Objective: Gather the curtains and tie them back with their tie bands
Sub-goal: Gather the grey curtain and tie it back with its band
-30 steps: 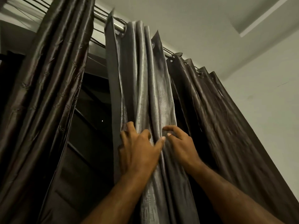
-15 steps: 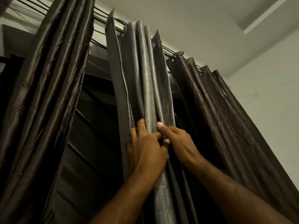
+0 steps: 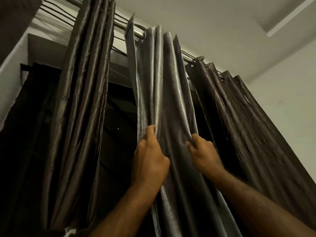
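Overhead, starting at the left, the brown curtain (image 3: pixel 85 100) is hanging in a tight bundle from the rod (image 3: pixel 136 32), and a dark window gap (image 3: pixel 118 134) is showing between it and the grey curtain (image 3: pixel 162 82) in the middle. That grey curtain is the one being worked: it is hanging ahead of the person and above, its long axis running down from the rod, past both hands and out of view below. The left hand (image 3: pixel 149 161) is gripping the curtain's left edge, fingers curled round the outer folds beside the window gap, and is sitting slightly higher than the other. The right hand (image 3: pixel 203 154) is pinching a fold near the curtain's right side, fingers closed on the cloth. A loose span of fabric is lying between the two hands, so the gathering is probably turning on drawing them toward each other, across the hang. Both are touching the cloth, so neither is nearer. Further right, a second brown curtain (image 3: pixel 248 125) is hanging spread along the rod, beside the pale wall (image 3: pixel 287 86). No tie band is showing.
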Demonstrator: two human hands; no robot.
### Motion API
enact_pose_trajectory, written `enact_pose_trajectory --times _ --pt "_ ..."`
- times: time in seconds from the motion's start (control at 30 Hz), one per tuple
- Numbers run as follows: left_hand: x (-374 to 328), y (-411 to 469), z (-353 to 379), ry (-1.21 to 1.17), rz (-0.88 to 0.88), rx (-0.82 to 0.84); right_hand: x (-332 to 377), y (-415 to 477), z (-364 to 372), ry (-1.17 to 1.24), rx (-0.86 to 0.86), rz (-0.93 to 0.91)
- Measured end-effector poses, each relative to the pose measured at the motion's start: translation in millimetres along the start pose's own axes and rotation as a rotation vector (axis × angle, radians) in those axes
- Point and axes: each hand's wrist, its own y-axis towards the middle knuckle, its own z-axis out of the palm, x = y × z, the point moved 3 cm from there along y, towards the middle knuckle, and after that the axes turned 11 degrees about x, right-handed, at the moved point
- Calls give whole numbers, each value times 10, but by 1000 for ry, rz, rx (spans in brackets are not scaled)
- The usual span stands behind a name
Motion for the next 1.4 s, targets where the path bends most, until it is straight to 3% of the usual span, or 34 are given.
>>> enact_pose_trajectory --times 0.13,0.37,0.47,0.63,0.77,0.87,1.0,1.13,1.3,1.4 --pt "202 -73 -431 99 17 -123 607 -67 480 96 55 -133" --pt "424 -91 -1153 135 38 -262 1678 -173 850 214 -4 -312" --pt "326 -141 -1025 112 44 -198 1513 -233 684 195 -4 -287" --pt "103 -28 -412 -47 81 3 761 -195 255 371 -41 -31" --pt "71 59 -48 62 54 139 449 -183 91 395 44 109" --pt "69 64 84 201 50 117 411 -193 43 405 99 66" --pt "5 -21 71 205 135 -57 410 -205 26 392 136 7" --pt "-76 -54 76 203 202 -72 453 -193 3 372 112 -54" --pt "-67 -29 -4 270 129 -92 543 -151 -13 253 37 -196" --pt "-1 7 -73 319 75 -92 571 -146 -2 56 32 -265"
